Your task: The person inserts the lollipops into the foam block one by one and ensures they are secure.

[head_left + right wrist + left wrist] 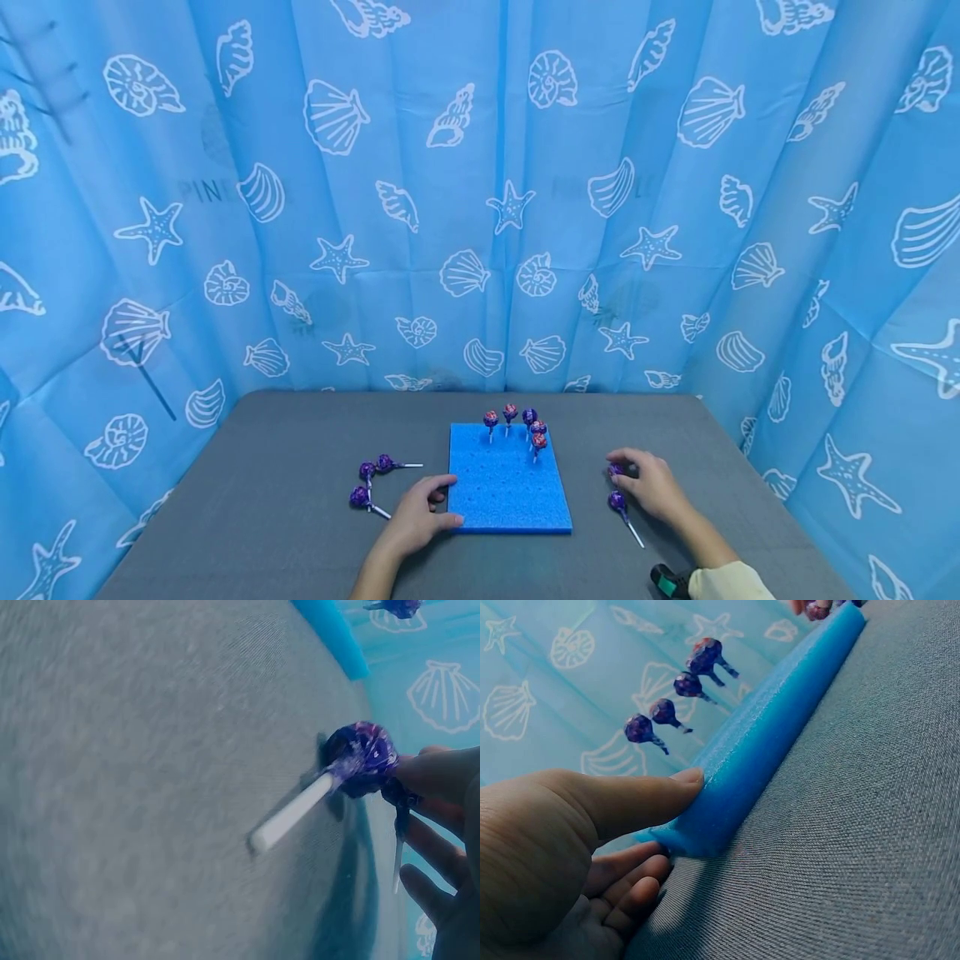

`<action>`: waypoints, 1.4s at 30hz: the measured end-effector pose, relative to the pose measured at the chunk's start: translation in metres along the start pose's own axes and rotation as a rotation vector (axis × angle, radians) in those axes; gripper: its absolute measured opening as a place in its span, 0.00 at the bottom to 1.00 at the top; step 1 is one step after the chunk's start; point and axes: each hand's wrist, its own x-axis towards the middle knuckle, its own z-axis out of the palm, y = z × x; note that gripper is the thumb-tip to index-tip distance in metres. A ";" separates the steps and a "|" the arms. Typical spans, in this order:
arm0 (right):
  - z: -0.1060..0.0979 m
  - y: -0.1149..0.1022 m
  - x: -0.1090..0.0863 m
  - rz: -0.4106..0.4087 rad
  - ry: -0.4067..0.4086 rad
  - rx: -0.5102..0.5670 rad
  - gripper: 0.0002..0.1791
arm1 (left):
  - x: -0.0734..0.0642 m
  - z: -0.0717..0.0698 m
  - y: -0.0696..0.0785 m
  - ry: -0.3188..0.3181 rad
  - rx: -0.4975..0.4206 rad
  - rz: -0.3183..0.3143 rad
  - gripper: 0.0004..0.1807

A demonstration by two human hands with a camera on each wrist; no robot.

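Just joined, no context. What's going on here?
A person works at a blue foam block. The right hand pinches a purple lollipop right of the block, with a second lollipop lying nearer the person. The left hand rests against the block's left side. Five lollipops stand in the foam's far half; three lollipops lie on the table to the left.

Pale yellow sleeve [726, 582], apparently black-and-green wrist device [666, 582]

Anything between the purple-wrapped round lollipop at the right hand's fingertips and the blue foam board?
Nothing visible: only grey tabletop separates the lollipop from the board. The neighbouring purple lollipop lies off that path.
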 end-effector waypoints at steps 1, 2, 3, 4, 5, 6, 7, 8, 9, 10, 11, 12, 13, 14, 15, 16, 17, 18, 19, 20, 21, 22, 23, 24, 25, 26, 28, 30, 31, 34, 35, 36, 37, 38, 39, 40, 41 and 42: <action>0.000 -0.001 0.000 -0.011 0.012 0.001 0.16 | 0.000 0.000 0.000 0.001 0.000 -0.001 0.35; 0.000 -0.002 0.000 -0.019 0.027 0.005 0.16 | 0.000 0.000 0.000 0.002 0.001 -0.001 0.35; 0.000 -0.004 0.000 -0.026 0.039 0.007 0.15 | 0.000 0.000 0.000 0.003 0.002 -0.001 0.35; -0.001 -0.005 0.001 -0.034 0.047 0.010 0.15 | 0.000 0.000 0.000 0.004 0.003 -0.002 0.35; 0.000 -0.007 0.001 -0.040 0.056 0.018 0.15 | 0.000 0.000 0.001 0.006 0.003 -0.003 0.35; 0.000 -0.008 0.002 -0.044 0.064 0.027 0.15 | 0.000 0.000 0.001 0.007 0.004 -0.003 0.35; 0.000 -0.010 0.002 -0.048 0.072 0.038 0.15 | 0.000 0.000 0.001 0.009 0.003 -0.004 0.35; 0.000 -0.012 0.003 -0.053 0.079 0.046 0.14 | -0.001 0.000 0.002 0.009 0.002 -0.004 0.35; 0.000 -0.014 0.003 -0.061 0.082 0.057 0.14 | -0.001 0.000 0.002 0.010 0.002 -0.004 0.35; 0.000 -0.015 0.003 -0.068 0.088 0.069 0.14 | -0.001 0.000 0.002 0.010 0.003 -0.005 0.34; 0.001 -0.016 0.004 -0.075 0.096 0.083 0.14 | -0.001 0.000 0.002 0.011 0.003 -0.006 0.34; 0.001 -0.018 0.004 -0.085 0.103 0.089 0.14 | -0.001 0.000 0.002 0.010 0.003 -0.006 0.34; 0.001 -0.020 0.004 -0.100 0.109 0.095 0.13 | -0.001 0.000 0.002 0.010 0.002 -0.008 0.34; 0.001 -0.021 0.004 -0.106 0.113 0.106 0.13 | -0.001 0.001 0.003 0.010 0.002 -0.010 0.34; 0.001 -0.023 0.004 -0.111 0.119 0.117 0.13 | -0.001 0.000 0.002 0.010 0.004 -0.010 0.34; 0.002 -0.024 0.005 -0.115 0.126 0.127 0.13 | -0.001 0.000 0.003 0.010 0.005 -0.011 0.34; 0.002 -0.026 0.005 -0.120 0.131 0.133 0.13 | -0.001 0.000 0.002 0.010 0.005 -0.010 0.34; 0.002 -0.027 0.005 -0.124 0.137 0.138 0.12 | -0.001 0.000 0.002 0.010 0.006 -0.009 0.34; 0.003 -0.028 0.005 -0.128 0.141 0.145 0.12 | -0.001 0.000 0.002 0.011 0.007 -0.010 0.34; 0.003 -0.030 0.006 -0.128 0.148 0.154 0.12 | -0.001 0.000 0.002 0.011 0.008 -0.009 0.34; 0.004 -0.031 0.006 -0.134 0.154 0.160 0.12 | -0.001 0.000 0.002 0.011 0.009 -0.009 0.34; 0.004 -0.032 0.006 -0.143 0.158 0.165 0.12 | -0.001 0.000 0.002 0.011 0.009 -0.008 0.34; 0.004 -0.034 0.006 -0.148 0.160 0.171 0.12 | -0.001 0.000 0.001 0.010 0.010 -0.008 0.34; 0.005 -0.036 0.007 -0.153 0.164 0.180 0.12 | 0.000 0.000 0.001 0.011 0.010 -0.008 0.34; 0.005 -0.037 0.007 -0.156 0.167 0.189 0.12 | 0.000 0.000 0.001 0.011 0.011 -0.008 0.34; 0.005 -0.040 0.007 -0.160 0.168 0.202 0.12 | 0.000 0.000 0.001 0.011 0.012 -0.008 0.34; 0.005 -0.044 0.007 -0.165 0.168 0.217 0.12 | 0.000 0.000 0.001 0.011 0.014 -0.008 0.34; 0.006 -0.049 0.007 -0.176 0.174 0.230 0.12 | 0.000 0.000 0.001 0.009 0.015 -0.009 0.34; 0.006 -0.052 0.007 -0.184 0.178 0.230 0.12 | 0.000 -0.001 0.001 0.009 0.015 -0.009 0.34; 0.008 -0.060 0.006 -0.214 0.196 0.231 0.11 | 0.000 -0.001 0.001 0.008 0.011 -0.011 0.34; 0.008 -0.063 0.006 -0.222 0.201 0.234 0.11 | 0.000 -0.001 0.001 0.008 0.010 -0.011 0.34; 0.009 -0.066 0.006 -0.226 0.206 0.235 0.11 | 0.000 -0.001 0.001 0.009 0.009 -0.011 0.34; 0.010 -0.069 0.006 -0.234 0.212 0.239 0.11 | 0.000 -0.001 0.001 0.010 0.011 -0.010 0.34; 0.011 -0.071 0.005 -0.239 0.216 0.245 0.11 | 0.000 -0.001 0.001 0.010 0.011 -0.010 0.34; 0.012 -0.073 0.005 -0.241 0.217 0.253 0.11 | 0.001 -0.001 0.001 0.010 0.013 -0.009 0.34; 0.013 -0.076 0.005 -0.243 0.218 0.266 0.11 | 0.001 0.000 0.001 0.009 0.014 -0.009 0.34; 0.014 -0.078 0.005 -0.244 0.217 0.279 0.11 | 0.001 0.000 0.000 0.009 0.015 -0.008 0.34; 0.015 -0.080 0.005 -0.247 0.219 0.291 0.11 | 0.001 0.000 0.000 0.008 0.015 -0.009 0.34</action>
